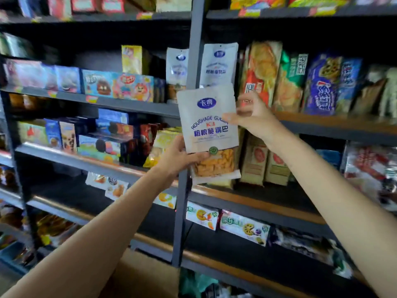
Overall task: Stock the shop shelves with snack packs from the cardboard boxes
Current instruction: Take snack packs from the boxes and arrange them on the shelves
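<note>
A white snack pouch, printed with a blue oval logo, "ROUGHAGE" lettering and blue Chinese characters, is held upright in front of the dark vertical post that divides the shelving. Orange-yellow snack pieces are seen through a clear window at the pouch's lower end. The left hand is closed round the lower left edge of the pouch, thumb laid across the front near a small green seal, the remaining fingers hidden behind the pack. The right hand is held at the pouch's right edge, thumb extended onto the front face and fingers curled at the edge; a pinch on the edge is indicated, though contact behind the pack cannot be confirmed. A ring is noted on one right finger. Two matching white pouches are stood upright on the upper shelf directly behind and above the held pouch, one on each side of the post. Blue cookie packs are ranged further right on the same level. Boxed snacks are lined up to the left. A brown cardboard surface is seen at the bottom edge, between the forearms.
</note>
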A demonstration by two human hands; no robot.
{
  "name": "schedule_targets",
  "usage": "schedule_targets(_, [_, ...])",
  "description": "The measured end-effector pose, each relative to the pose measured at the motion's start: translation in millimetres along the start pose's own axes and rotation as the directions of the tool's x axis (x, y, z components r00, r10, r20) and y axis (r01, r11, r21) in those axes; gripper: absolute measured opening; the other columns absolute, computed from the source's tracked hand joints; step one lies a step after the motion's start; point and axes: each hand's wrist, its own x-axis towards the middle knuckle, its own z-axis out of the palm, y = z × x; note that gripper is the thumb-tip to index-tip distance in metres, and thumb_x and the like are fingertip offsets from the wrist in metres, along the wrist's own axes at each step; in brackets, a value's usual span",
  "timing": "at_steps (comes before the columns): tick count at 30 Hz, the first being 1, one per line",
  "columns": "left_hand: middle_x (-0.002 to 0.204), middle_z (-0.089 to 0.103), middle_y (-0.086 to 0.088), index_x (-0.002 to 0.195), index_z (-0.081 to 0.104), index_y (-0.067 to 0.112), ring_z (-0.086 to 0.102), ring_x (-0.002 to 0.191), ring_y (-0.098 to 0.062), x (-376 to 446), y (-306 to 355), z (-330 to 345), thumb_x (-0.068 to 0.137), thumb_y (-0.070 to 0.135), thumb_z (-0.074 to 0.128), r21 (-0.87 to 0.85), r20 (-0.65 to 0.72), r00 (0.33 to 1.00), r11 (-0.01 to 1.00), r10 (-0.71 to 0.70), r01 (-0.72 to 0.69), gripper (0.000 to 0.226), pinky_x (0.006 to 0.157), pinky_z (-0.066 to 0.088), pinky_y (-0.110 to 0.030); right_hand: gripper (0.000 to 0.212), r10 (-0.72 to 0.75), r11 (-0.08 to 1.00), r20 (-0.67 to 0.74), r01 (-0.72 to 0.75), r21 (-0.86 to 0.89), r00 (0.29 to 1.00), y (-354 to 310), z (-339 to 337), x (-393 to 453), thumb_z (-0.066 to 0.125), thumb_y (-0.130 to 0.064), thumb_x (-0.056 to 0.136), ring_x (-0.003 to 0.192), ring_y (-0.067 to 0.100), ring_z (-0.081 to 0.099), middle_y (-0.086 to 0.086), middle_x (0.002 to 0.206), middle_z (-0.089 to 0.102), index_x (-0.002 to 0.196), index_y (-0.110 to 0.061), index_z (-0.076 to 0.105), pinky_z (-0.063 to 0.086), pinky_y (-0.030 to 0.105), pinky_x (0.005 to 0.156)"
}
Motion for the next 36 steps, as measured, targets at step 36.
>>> schedule_targets(36, [0.104, 0.061, 0.01, 0.103, 0.054, 0.023, 0.058, 0.093, -0.01, 95.9, 83.9, -199.2, 0.086, 0.001, 0.059, 0.093, -0.265, 0.917, 0.955, 0.298, -0.283, 0.028, 0.078, 0.047, -0.024, 0.052, -0.586, 0.625, -0.142, 0.334, -0.705, 0.798, -65.6, 184.2, 138.5, 0.06, -0.04, 0.088, 0.113, 0.025, 0.047, 0.006, 0.122, 0.053, 0.128, -0.012, 0.042, 0.043, 0.033, 0.075])
